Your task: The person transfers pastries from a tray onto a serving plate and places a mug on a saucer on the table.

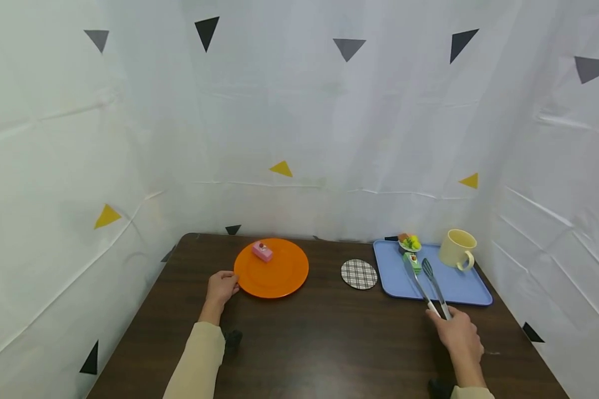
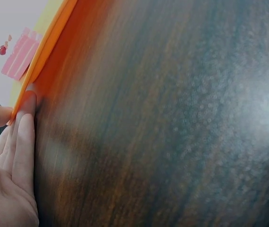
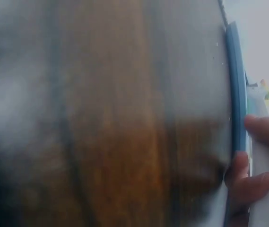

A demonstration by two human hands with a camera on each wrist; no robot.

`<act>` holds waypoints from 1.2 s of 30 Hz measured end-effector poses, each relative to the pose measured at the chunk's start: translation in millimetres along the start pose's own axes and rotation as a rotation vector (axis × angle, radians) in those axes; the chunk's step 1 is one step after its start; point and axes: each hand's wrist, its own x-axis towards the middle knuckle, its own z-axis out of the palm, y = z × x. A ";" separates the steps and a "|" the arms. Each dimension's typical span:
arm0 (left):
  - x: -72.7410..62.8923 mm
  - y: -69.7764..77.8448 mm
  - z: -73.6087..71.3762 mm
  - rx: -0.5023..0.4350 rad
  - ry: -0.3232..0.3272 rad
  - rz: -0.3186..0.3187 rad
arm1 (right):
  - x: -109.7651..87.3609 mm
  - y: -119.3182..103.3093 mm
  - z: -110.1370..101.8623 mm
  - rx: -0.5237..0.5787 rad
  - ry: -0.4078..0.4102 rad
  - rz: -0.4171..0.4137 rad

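My left hand pinches the near-left rim of an orange plate, thumb above and fingers beneath, as the left wrist view shows. A pink toy cake slice with a red berry on top sits on the plate. My right hand grips a pair of metal tongs by the handles. Their spread tips reach over the blue tray, at a green toy cake slice; whether they touch it I cannot tell. In the right wrist view, the fingers lie around the pale handle, beside the tray's edge.
A yellow mug stands on the tray's right side. Behind the green slice is a small bowl of colourful toy food. A round checked coaster lies between plate and tray on the dark wooden table. White sheeting surrounds the table.
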 end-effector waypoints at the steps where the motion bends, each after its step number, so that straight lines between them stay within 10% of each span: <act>1: 0.6 -0.7 -0.5 -0.002 -0.003 -0.001 | 0.7 -0.5 0.2 -0.007 -0.003 0.000; 36: -0.1 1.5 -1.9 -0.011 -0.020 -0.002 | 4.8 0.3 -2.7 -0.021 -0.100 -0.005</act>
